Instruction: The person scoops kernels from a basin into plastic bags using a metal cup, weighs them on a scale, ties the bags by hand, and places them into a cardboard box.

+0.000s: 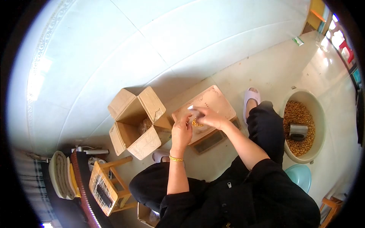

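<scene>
A small clear plastic bag [196,122] with golden-brown kernels in its bottom sits over a low pinkish-topped table [216,99]. My left hand [181,132], with a yellow bracelet at the wrist, has its fingers curled at the near-left side of the bag. From the right, my right hand [211,117] reaches over the bag's upper part, fingers bent in on the plastic. A white bit [190,108] shows beyond the right fingertips; I cannot make out what it is. The fingers partly cover the bag's mouth.
Left of the table stands an open cardboard box [143,146] with clear plastic inside. To the right, a large tub [321,131] holds kernels and a metal scoop [298,131]. A light-blue basin [299,176] and a wooden stool [121,180] stand nearer me.
</scene>
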The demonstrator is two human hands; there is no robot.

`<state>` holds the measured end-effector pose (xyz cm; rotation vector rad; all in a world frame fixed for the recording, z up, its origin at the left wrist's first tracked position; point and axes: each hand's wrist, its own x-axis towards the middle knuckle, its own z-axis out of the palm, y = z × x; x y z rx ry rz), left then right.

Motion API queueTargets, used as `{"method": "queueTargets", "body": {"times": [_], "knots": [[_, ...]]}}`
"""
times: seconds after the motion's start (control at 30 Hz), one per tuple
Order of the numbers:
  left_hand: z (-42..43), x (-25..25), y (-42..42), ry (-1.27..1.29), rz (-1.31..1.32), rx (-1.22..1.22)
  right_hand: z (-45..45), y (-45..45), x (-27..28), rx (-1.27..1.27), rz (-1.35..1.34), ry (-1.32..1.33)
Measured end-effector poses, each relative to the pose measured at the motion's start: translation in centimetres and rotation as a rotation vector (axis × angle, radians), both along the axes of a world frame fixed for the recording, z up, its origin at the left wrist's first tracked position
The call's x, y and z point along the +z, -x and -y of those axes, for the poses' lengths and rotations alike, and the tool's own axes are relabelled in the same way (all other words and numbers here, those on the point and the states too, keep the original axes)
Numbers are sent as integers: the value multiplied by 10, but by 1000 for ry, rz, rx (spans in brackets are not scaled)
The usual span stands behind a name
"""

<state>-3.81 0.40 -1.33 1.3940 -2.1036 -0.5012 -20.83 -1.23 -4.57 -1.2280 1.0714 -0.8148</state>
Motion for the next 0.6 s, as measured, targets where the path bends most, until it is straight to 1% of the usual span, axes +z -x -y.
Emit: {"method": "queueTargets", "body": {"times": [0.03, 0.1, 0.13, 0.17, 0.2, 0.23, 0.27, 0.3, 0.33, 0.37, 0.4, 0.47, 0.5, 0.53, 0.57, 0.6], "knots": [[0, 1, 2, -50, -34, 13, -3, -8, -3, 1, 2, -7], [-1, -2, 6, -104, -66, 28, -11, -23, -10, 112, -165, 185], [-2, -4, 10, -157, -112, 3, -8, -28, -18, 176, -289, 269], [-2, -5, 11, -211, -158, -20, -7, -28, -27, 179, -288, 265], [-3, -6, 11, -218, -162, -17, -4, -26, -36, 126, -334, 119], [-1, -13, 8, -222, -161, -15, -2, -24, -31, 72, -380, -27], [4, -23, 4, -82, -107, -5, -1, -20, -12, 36, -369, -174], [8, -31, 0, 58, -55, 4, 1, -19, -23, 34, -370, -175], [8, -31, -4, 1, 3, -13, 4, -19, -40, 18, -281, -110], [6, -36, -6, 1, 1, -13, 5, -18, -46, 2, -191, -43], [4, -41, -8, -7, -1, -42, 4, -18, -51, 3, -193, -42], [4, -46, -8, -14, -5, -70, 0, -20, -55, 105, -332, 147], [4, -50, -7, -88, 19, -39, 1, -20, -57, 105, -334, 147], [2, -50, -5, -164, 43, -7, 3, -21, -62, 100, -212, 79], [0, -50, -4, -167, 42, -6, 3, -22, -68, 94, -90, 11], [-1, -49, -3, -144, 18, 14, 5, -22, -73, 82, -47, -71]]}}
